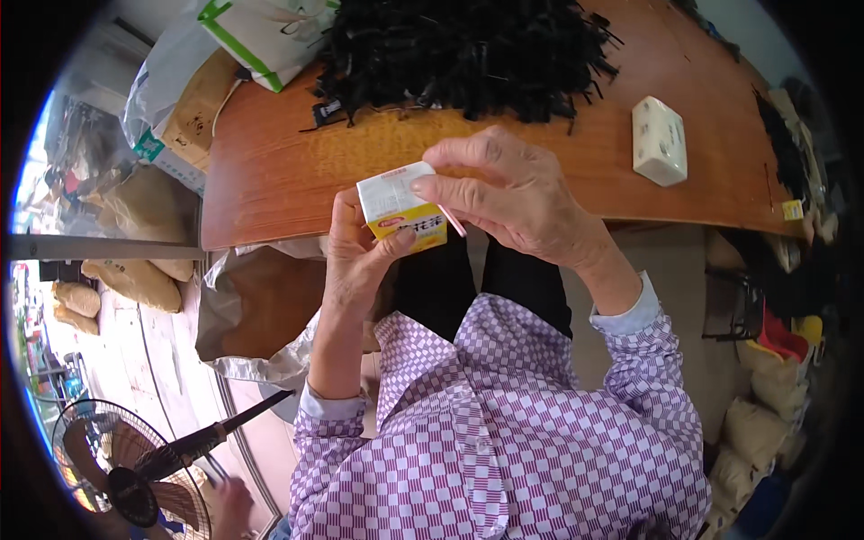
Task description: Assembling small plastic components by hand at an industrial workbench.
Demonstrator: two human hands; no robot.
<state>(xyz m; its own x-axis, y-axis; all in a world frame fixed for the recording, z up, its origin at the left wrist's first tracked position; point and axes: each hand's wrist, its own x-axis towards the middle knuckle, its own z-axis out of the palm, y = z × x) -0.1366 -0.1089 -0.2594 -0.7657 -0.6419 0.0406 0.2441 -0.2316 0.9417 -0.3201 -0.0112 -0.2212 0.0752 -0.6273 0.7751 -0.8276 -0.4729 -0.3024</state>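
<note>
A small yellow and white drink carton (pixel 405 214) is tilted in front of me, just off the table's near edge. My left hand (pixel 355 247) wraps round its left side, with the thumb pressed on the yellow face. At the top right corner of the carton, the thumb and forefinger of my right hand (pixel 504 184) grip the white edge. Below those fingers a thin pale straw (pixel 453 220) slants down along the carton's right side. Whether the straw is fixed to the carton or held by the right hand, I cannot tell.
On the brown wooden table (pixel 270 171) lies a big heap of black strips (pixel 468 54). A white tissue pack (pixel 659 141) sits at the right, a green-edged white bag (pixel 270 40) at the far left. Lower left stands a fan (pixel 133 486), near another person's hand (pixel 234 504).
</note>
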